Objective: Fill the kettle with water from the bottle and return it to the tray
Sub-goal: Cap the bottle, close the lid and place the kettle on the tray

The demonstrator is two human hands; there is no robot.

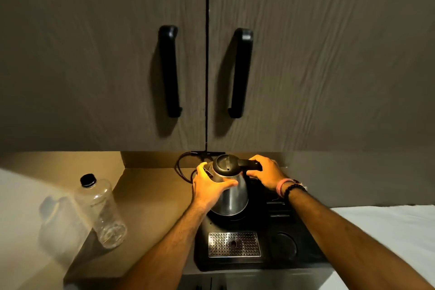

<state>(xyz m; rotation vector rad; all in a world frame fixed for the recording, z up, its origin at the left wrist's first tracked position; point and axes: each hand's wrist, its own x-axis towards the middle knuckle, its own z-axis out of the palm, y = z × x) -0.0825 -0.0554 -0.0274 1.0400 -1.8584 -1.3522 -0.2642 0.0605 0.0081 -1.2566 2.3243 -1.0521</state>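
A steel kettle (233, 198) with a black lid, which is down, stands on the round base at the back of a black tray (202, 256). My left hand (209, 188) is wrapped around the kettle's left side near the spout. My right hand (266, 172) grips the kettle's black handle on the right. A clear plastic bottle (100, 209) with a black cap on stands upright on the counter, well to the left of both hands. It looks nearly empty.
The tray has a perforated metal drip grate (234, 244) at the front and a round recess (283, 245) to the right. A black cord (180, 167) loops behind the kettle. Cabinet doors with two black handles (169, 71) hang overhead. White cloth (388, 231) lies at right.
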